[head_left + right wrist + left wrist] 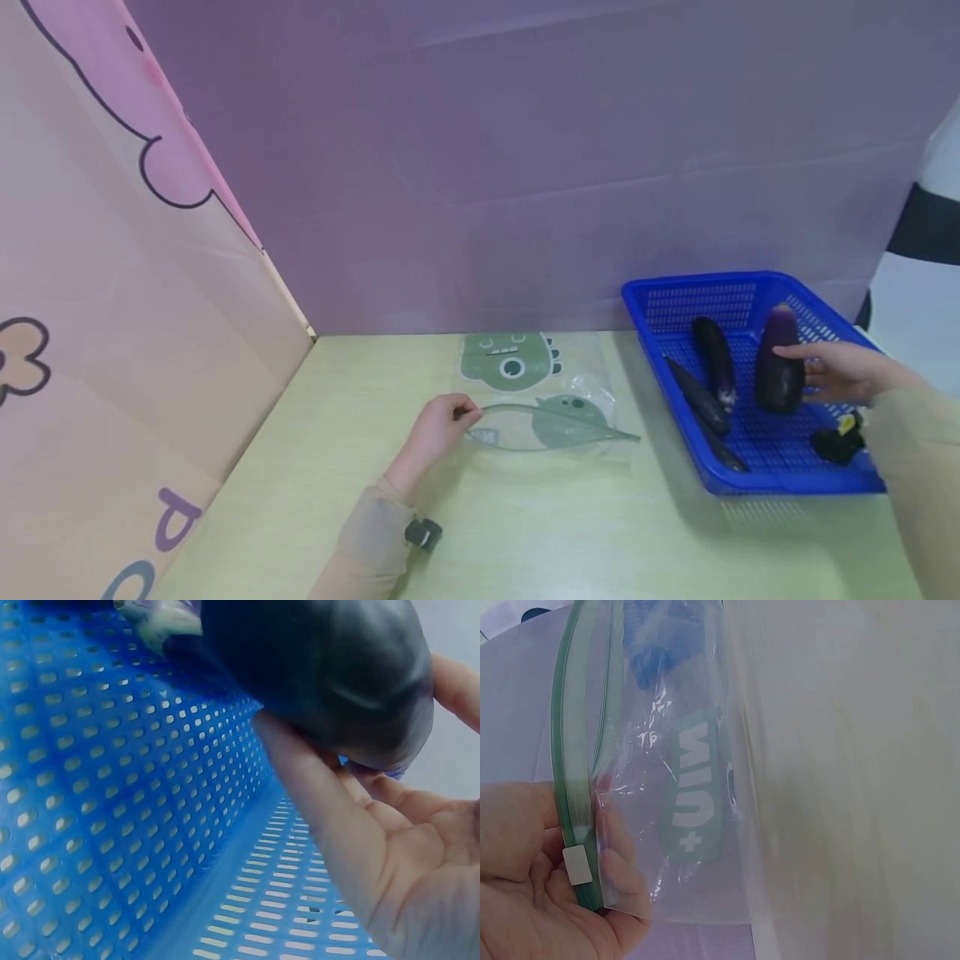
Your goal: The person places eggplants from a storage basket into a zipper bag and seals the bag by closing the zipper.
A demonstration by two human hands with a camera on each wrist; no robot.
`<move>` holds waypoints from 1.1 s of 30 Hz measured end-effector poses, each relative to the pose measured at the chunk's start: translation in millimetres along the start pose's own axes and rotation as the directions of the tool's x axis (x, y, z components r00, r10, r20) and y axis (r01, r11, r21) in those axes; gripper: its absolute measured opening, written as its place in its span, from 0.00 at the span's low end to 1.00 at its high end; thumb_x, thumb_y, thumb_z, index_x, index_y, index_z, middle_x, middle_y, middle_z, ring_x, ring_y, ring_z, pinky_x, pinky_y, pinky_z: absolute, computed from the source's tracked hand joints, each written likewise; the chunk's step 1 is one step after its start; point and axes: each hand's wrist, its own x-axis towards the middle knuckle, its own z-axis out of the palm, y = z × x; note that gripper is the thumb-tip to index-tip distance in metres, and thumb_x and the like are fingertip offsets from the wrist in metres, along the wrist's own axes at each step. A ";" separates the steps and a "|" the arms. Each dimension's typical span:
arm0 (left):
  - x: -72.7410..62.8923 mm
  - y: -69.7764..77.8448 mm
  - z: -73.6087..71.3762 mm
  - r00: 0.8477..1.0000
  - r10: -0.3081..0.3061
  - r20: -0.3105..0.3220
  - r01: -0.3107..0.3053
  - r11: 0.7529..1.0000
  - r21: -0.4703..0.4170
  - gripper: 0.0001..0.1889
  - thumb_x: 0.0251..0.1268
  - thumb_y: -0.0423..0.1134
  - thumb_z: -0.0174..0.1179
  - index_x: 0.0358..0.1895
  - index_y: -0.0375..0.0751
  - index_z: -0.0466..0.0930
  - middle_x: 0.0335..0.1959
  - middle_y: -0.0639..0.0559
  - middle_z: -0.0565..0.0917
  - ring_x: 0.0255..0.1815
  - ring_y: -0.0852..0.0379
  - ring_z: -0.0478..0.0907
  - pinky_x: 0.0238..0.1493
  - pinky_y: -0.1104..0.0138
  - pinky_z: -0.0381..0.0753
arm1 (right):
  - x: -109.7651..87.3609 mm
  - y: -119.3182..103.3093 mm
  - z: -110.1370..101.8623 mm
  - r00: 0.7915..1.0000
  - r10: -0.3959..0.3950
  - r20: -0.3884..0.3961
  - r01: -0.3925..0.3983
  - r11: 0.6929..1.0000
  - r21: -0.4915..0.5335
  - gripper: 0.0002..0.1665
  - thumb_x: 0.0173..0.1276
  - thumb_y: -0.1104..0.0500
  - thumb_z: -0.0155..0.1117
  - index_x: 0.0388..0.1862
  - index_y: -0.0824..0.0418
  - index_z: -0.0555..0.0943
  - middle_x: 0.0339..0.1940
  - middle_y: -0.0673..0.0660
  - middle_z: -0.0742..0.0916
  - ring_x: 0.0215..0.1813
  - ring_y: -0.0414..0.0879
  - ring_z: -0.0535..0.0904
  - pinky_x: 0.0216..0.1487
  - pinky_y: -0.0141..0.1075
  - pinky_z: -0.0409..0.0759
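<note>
My right hand (847, 372) grips a large dark purple eggplant (780, 367) inside the blue plastic basket (678, 433). In the right wrist view, thumb and fingers wrap around the glossy eggplant (352, 682), near the basket's perforated side. The left hand (438, 429) pinches one end of the mouth of a clear zip bag (573, 417), which lies on the table with its green rim parted. Up close in the left wrist view, a white slider (577, 864) sits on the bag's green zip strip (559, 742) between the fingers.
Slimmer eggplants (716, 358) lie along the basket's left side. A black object with a yellow patch (836, 444) shows below the right wrist. The pale table (570, 533) meets a purple wall panel (487, 208) at the back and a printed panel (112, 317) at left.
</note>
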 end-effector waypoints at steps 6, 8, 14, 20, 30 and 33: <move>0.6 -1.2 1.9 1.000 -0.006 0.003 0.006 1.000 -0.004 0.05 0.64 0.34 0.59 0.31 0.37 0.81 0.27 0.50 0.82 0.27 0.62 0.73 0.31 0.71 0.75 | 5.9 3.3 -3.2 0.999 -0.052 0.000 0.052 0.997 -0.055 0.59 0.72 0.38 0.38 0.62 0.70 0.10 0.69 0.79 0.31 0.73 0.73 0.34 0.71 0.55 0.55; 0.9 -1.3 2.3 1.000 -0.012 0.005 0.012 1.000 -0.007 0.05 0.64 0.34 0.59 0.31 0.37 0.81 0.27 0.50 0.82 0.28 0.62 0.73 0.32 0.71 0.75 | 6.7 4.8 -4.1 0.997 -0.078 0.008 0.078 0.995 -0.054 0.57 0.73 0.38 0.36 0.62 0.70 0.10 0.70 0.77 0.32 0.73 0.72 0.34 0.70 0.53 0.62; 0.9 -0.9 2.6 1.000 -0.016 0.012 0.016 1.000 -0.009 0.05 0.64 0.34 0.58 0.31 0.37 0.81 0.27 0.50 0.82 0.28 0.61 0.73 0.32 0.70 0.75 | 6.1 5.1 -8.0 0.986 -0.165 0.001 0.165 0.986 -0.021 0.52 0.75 0.43 0.36 0.65 0.66 0.13 0.66 0.69 0.70 0.60 0.49 0.73 0.54 0.37 0.78; 0.9 1.2 1.3 1.000 -0.018 0.001 0.018 1.000 -0.012 0.05 0.64 0.34 0.58 0.31 0.38 0.81 0.27 0.50 0.82 0.29 0.60 0.74 0.35 0.68 0.76 | 3.0 2.9 -9.1 0.982 -0.186 -0.010 0.187 0.982 0.029 0.52 0.75 0.45 0.39 0.67 0.67 0.15 0.37 0.31 0.75 0.40 0.29 0.75 0.49 0.34 0.79; 0.5 -0.4 1.2 1.000 -0.025 -0.002 0.025 1.000 -0.008 0.05 0.64 0.34 0.59 0.31 0.38 0.81 0.27 0.50 0.83 0.29 0.60 0.74 0.35 0.68 0.77 | -1.4 -0.8 -4.0 0.982 -0.189 -0.028 0.190 0.981 0.027 0.53 0.75 0.43 0.40 0.67 0.65 0.14 0.38 0.31 0.73 0.39 0.28 0.75 0.49 0.35 0.80; 0.1 -0.7 1.5 1.000 -0.019 0.001 0.019 1.000 -0.009 0.05 0.64 0.34 0.59 0.31 0.38 0.81 0.27 0.50 0.83 0.28 0.61 0.74 0.34 0.69 0.77 | -0.9 -0.6 -4.4 0.982 -0.187 -0.026 0.188 0.976 0.108 0.54 0.74 0.44 0.42 0.66 0.60 0.12 0.41 0.34 0.74 0.38 0.29 0.76 0.47 0.34 0.80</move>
